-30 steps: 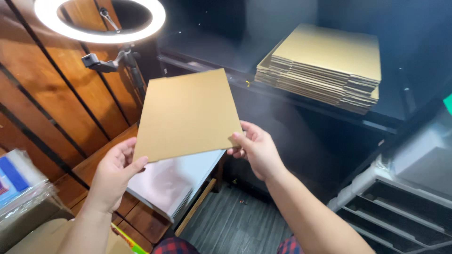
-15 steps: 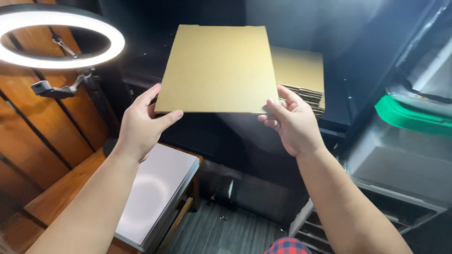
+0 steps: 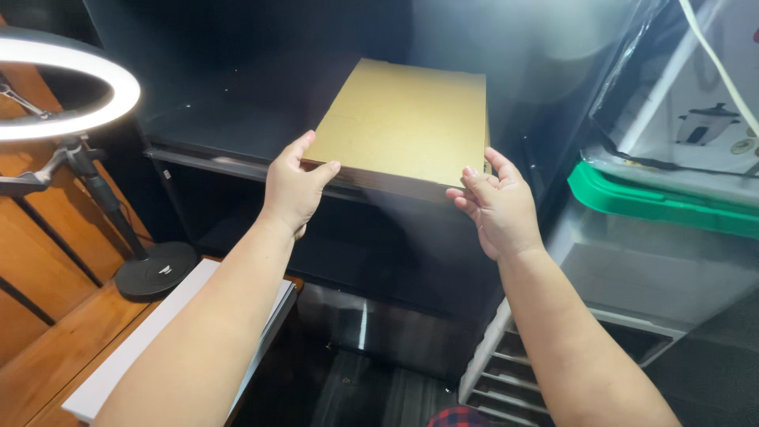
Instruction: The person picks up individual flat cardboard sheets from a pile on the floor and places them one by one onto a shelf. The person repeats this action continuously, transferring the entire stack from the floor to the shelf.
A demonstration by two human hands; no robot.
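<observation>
Both hands grip one flat cardboard sheet by its near edge. Left hand pinches the near-left corner: thumb on top, fingers curled under, closed tight on the sheet. Right hand has the near-right corner, thumb tip on the top face, fingers underneath, also closed on it. Can't tell how far the fingers reach below, since the sheet hides them.

Sheet is held about level, tilted slightly w/ the far edge higher, at 12 o'clock from the hands, over the front lip of a black shelf. Whether it rests on anything beneath can't be made out; the sheet covers that spot.

Around it:
- Ring light, lit, at 9 o'clock from the left hand, on a thin pole w/ a round black base down at 8 o'clock.
- The base sits on a wooden table, just beside a flat white board that runs under the left forearm.
- Green lid at 3 o'clock from the right hand, on a clear bin, well apart from the sheet.
- White drawer rack at 6 o'clock from the right hand, beside the right forearm.
- Plastic-wrapped box w/ a cooker picture at 2 o'clock, above the green lid.
</observation>
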